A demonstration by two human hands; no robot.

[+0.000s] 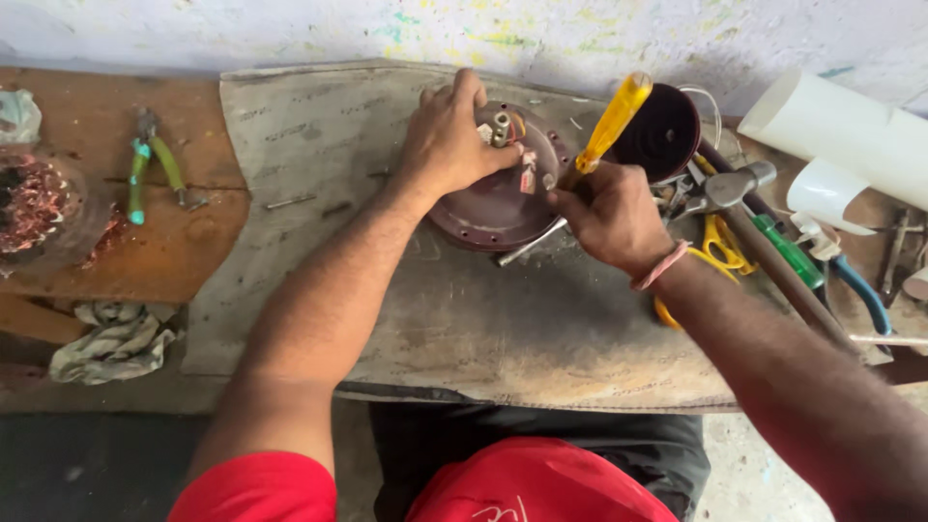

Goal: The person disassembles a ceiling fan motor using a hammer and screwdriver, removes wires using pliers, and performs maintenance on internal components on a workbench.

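Nearest the lens, red cloth (527,488) over the lap. Beyond, on the grey table (464,329): left hand (449,135) clamped over the rim of a dark red round motor cover (493,208); right hand (609,213) gripping a yellow-handled screwdriver (611,121). Long axis tilted, handle up-right toward the wall, shaft down-left across the cover's near edge. Hammer (739,184) just right.

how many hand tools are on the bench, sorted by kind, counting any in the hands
Screwdrivers: 2, a yellow-handled one in the right hand, a green-handled one lying at right
Hammers: 1
Scissors: 1, yellow handles
Pliers: 1, green grips
Total: 5
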